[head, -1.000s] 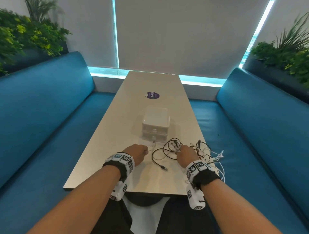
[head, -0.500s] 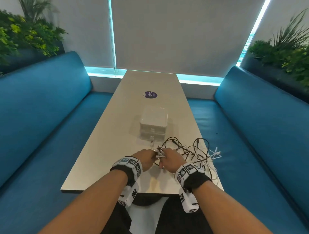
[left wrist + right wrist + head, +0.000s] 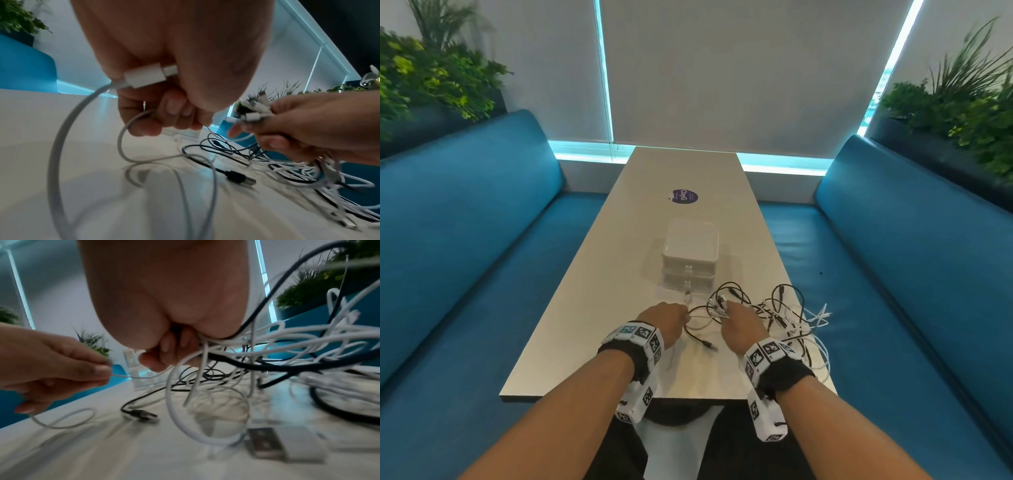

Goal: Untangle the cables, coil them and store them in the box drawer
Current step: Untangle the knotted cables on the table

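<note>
A tangle of black and white cables (image 3: 787,317) lies on the table's near right part. My right hand (image 3: 724,311) grips a bunch of cable ends (image 3: 254,112) lifted out of the tangle (image 3: 308,353). My left hand (image 3: 683,317) holds one white cable (image 3: 59,146), its white plug (image 3: 148,76) against the palm and a thin run pinched at the fingertips (image 3: 100,368). That cable stretches across to the right hand. The white box with two drawers (image 3: 690,260) stands just beyond both hands, drawers closed. A black USB plug (image 3: 710,346) lies loose between my wrists.
The long pale table (image 3: 619,274) runs away from me with a purple sticker (image 3: 683,196) past the box. Blue benches (image 3: 465,240) flank both sides, planters behind them. A white USB plug (image 3: 287,444) lies under my right wrist near the table's right edge.
Half a second ago the hands met over the cable ends. Now the left hand has drawn a little to the left with the white cable, and the right keeps the bunch.
</note>
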A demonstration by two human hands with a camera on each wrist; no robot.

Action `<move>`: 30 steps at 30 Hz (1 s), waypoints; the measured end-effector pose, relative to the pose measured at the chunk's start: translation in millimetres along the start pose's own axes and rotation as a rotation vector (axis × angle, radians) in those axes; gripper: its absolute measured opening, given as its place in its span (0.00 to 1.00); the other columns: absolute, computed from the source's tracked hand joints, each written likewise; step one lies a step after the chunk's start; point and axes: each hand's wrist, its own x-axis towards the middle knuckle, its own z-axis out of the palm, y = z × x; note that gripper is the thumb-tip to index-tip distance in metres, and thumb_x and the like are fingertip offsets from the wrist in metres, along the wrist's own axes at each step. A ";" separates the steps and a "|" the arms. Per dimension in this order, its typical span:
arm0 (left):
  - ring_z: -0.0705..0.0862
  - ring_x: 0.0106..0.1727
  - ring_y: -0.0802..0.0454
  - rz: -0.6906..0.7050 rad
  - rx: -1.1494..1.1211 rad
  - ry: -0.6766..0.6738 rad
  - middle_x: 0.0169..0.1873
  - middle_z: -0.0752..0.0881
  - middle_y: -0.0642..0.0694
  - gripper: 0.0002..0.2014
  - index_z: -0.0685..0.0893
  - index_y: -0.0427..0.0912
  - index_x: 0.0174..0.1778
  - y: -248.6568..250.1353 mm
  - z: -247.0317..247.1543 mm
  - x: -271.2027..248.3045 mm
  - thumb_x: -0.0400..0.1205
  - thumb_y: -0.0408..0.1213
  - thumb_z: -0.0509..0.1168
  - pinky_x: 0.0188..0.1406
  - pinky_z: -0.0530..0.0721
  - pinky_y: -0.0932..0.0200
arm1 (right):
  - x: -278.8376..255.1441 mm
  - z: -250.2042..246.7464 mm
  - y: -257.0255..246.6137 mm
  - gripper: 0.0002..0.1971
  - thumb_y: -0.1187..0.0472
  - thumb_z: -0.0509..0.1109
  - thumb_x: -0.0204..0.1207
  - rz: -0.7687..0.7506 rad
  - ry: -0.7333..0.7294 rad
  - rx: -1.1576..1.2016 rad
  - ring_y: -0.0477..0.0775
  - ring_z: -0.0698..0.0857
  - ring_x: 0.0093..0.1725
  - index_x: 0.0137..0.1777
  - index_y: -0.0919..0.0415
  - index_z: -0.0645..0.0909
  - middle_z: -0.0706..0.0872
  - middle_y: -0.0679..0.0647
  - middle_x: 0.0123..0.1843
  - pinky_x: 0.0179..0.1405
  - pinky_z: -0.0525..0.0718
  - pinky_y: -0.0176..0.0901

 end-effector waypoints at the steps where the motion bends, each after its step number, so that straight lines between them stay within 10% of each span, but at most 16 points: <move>1: 0.85 0.56 0.38 0.005 0.002 0.008 0.57 0.87 0.39 0.14 0.81 0.44 0.56 4.2 1.9 0.3 0.91 0.46 0.52 0.55 0.81 0.49 | 0.8 1.4 -5.8 0.12 0.62 0.57 0.79 -0.046 0.002 0.021 0.66 0.85 0.54 0.55 0.59 0.80 0.87 0.62 0.53 0.50 0.83 0.52; 13: 0.85 0.51 0.42 0.062 -0.185 0.063 0.52 0.88 0.43 0.12 0.84 0.45 0.56 6.4 7.2 -3.3 0.89 0.46 0.58 0.53 0.83 0.47 | 2.3 4.5 -7.8 0.13 0.63 0.58 0.82 -0.124 -0.122 -0.101 0.65 0.85 0.56 0.61 0.62 0.79 0.86 0.63 0.57 0.49 0.81 0.49; 18: 0.84 0.44 0.44 0.021 -0.188 0.038 0.41 0.84 0.46 0.13 0.80 0.46 0.42 -7.4 -3.3 -4.0 0.89 0.47 0.58 0.44 0.78 0.55 | 2.3 -3.6 9.9 0.14 0.62 0.57 0.83 -0.008 -0.064 -0.245 0.63 0.85 0.59 0.65 0.60 0.77 0.85 0.61 0.61 0.58 0.84 0.54; 24: 0.81 0.47 0.44 0.019 -0.166 0.077 0.46 0.83 0.47 0.12 0.81 0.45 0.46 -28.9 -2.6 -7.8 0.90 0.44 0.57 0.51 0.79 0.53 | 1.0 -12.0 20.7 0.13 0.64 0.56 0.84 0.113 -0.006 -0.187 0.61 0.85 0.57 0.63 0.59 0.79 0.86 0.60 0.59 0.56 0.84 0.52; 30: 0.85 0.48 0.38 0.044 -0.122 0.100 0.45 0.86 0.40 0.12 0.80 0.45 0.50 -9.4 2.4 -2.2 0.91 0.45 0.55 0.49 0.82 0.48 | 2.4 -6.8 -4.8 0.10 0.64 0.57 0.82 -0.096 0.101 0.051 0.68 0.85 0.53 0.57 0.63 0.78 0.87 0.64 0.53 0.47 0.80 0.50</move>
